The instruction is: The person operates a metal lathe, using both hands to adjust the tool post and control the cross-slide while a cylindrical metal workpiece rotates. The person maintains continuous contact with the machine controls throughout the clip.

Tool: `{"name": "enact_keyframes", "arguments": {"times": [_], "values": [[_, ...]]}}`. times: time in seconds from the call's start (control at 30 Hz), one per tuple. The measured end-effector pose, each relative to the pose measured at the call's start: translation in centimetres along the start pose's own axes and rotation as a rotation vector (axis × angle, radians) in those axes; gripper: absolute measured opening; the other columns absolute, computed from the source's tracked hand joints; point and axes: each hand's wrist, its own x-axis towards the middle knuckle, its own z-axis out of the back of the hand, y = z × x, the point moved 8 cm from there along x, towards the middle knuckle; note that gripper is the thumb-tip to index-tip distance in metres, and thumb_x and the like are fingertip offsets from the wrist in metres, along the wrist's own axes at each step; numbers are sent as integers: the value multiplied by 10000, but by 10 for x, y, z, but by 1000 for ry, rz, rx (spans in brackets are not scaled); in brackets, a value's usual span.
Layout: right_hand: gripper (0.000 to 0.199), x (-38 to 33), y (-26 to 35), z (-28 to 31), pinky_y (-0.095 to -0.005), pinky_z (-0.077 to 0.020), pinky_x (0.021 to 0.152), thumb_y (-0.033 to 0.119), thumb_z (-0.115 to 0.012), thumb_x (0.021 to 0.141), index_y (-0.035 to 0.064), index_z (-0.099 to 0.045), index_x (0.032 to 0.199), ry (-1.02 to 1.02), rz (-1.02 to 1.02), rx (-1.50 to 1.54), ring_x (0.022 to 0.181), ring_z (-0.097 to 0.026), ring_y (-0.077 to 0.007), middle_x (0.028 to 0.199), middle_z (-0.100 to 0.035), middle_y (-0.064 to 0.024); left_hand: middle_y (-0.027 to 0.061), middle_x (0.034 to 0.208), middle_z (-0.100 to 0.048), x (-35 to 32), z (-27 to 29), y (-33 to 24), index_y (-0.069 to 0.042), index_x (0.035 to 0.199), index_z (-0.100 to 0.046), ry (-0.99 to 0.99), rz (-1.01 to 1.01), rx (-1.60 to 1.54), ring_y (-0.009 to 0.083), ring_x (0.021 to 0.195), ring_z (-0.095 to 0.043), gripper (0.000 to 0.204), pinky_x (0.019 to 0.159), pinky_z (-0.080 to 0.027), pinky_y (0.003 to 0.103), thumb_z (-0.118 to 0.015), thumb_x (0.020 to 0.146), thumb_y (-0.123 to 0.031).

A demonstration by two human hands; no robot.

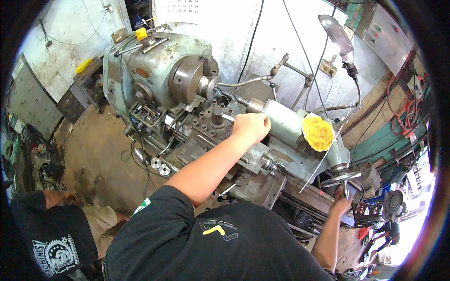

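A large grey-green metal lathe [161, 44] stands before me. Its chuck [185, 79] grips a round metal workpiece [206, 87]. Opposite it, the tailstock [283, 119] points a dark drill bit [228, 96] at the workpiece. My left hand [251, 127] is closed in a fist beside the tailstock's front end, by the tool post [217, 117]; whatever lies inside the fist is hidden. At the right, my right hand [341, 204] is closed around the handle of the tailstock handwheel [341, 178]. A crumpled yellow cloth [318, 133] lies on the tailstock.
A lamp [336, 40] on a bent arm and a jointed pipe [276, 70] reach over the lathe. Another person in a black shirt [47, 229] is at the lower left. A control box [386, 30] is at the upper right, and a bench grinder [394, 203] stands far right.
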Motion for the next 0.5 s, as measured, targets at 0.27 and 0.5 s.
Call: {"name": "enact_keyframes", "arguments": {"times": [0.27, 0.5], "values": [[219, 38, 90, -77, -434, -594, 865, 217, -619, 984, 25, -599, 1088, 59, -494, 341, 968, -680, -269, 982, -675, -128, 165, 820, -745, 0, -1, -1, -112, 858, -732, -16, -1, -18, 396, 814, -728, 382, 773, -560, 528, -554, 979, -427], [176, 72, 68, -75, -367, -539, 597, 172, -588, 980, 114, -521, 827, -139, -326, 201, 609, -540, -170, 671, -527, -19, 171, 821, -744, 0, 0, 0, -109, 855, -731, -8, 0, -21, 398, 807, -728, 380, 766, -560, 535, -557, 974, -426]]}}
